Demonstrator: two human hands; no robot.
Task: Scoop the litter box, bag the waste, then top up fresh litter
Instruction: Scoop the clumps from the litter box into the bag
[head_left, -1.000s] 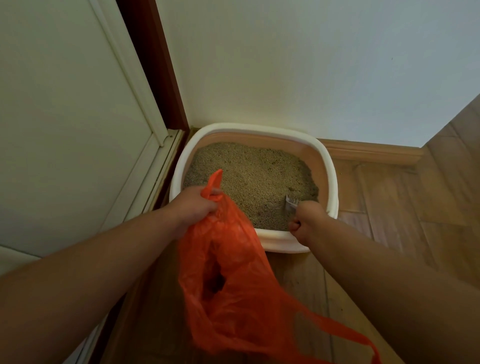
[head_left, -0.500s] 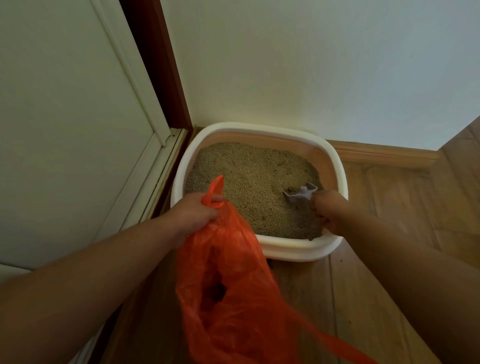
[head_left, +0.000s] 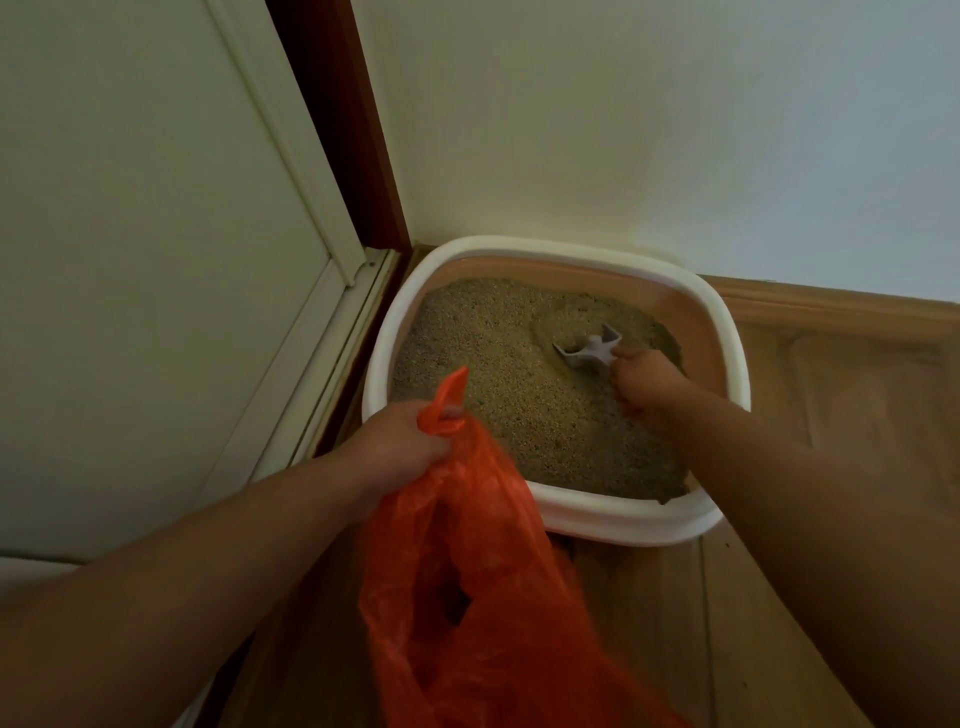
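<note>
So far you are only scooping: your right hand (head_left: 647, 387) grips the grey scoop (head_left: 589, 351) buried in the litter box (head_left: 613, 519), your left hand (head_left: 400, 447) pinches the open orange bag (head_left: 467, 597) just beside it; bagging and topping up remain.

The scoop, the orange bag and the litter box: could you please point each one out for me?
scoop (head_left: 589, 352): head view, on its grey back wall.
orange bag (head_left: 483, 587): head view, on its crumpled side.
litter box (head_left: 623, 512): head view, on its white near rim.
</note>
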